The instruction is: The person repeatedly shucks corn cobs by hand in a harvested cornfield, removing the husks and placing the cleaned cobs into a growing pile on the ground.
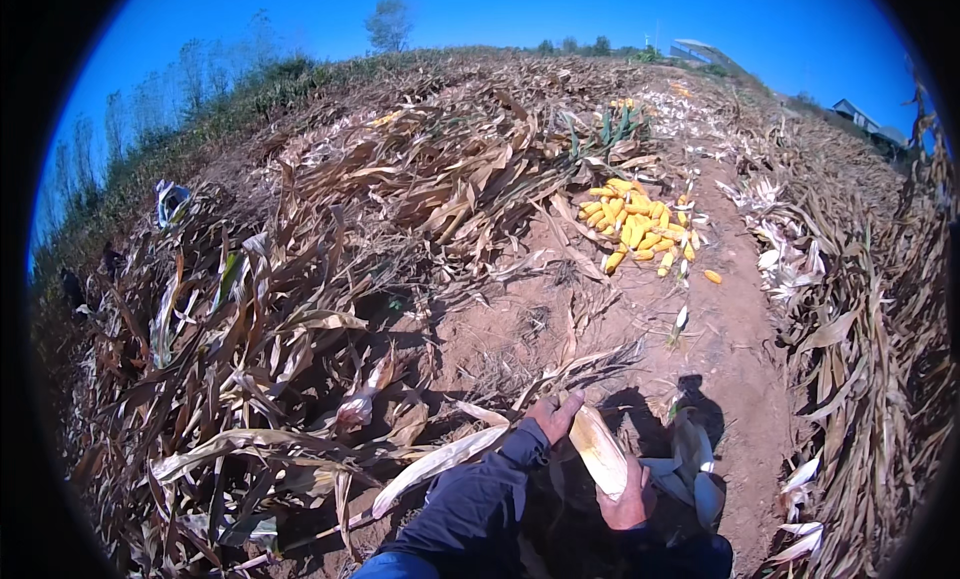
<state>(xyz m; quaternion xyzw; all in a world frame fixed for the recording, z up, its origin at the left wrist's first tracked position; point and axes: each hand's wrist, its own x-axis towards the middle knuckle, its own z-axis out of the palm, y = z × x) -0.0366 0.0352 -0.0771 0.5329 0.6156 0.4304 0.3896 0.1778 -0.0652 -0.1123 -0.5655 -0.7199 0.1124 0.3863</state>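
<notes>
An ear of corn in its pale husk (598,451) lies slanted between my two hands, low in the picture. My left hand (553,417) grips its upper end, the thumb laid along it. Around its lower end my right hand (628,499) is closed. Pulled-off white husks (694,459) lie on the soil just right of my right hand. To the left of my left sleeve a long pale husk leaf (442,463) stretches over the stalks. How much of the cob is bare at its far end cannot be made out.
A heap of husked yellow corn ears (637,219) sits ahead on bare soil, with one loose ear (712,276) beside it. Cut dry cornstalks (247,399) cover the left, and more stalks (862,369) line the right. Several white husks (787,256) lie along the right edge.
</notes>
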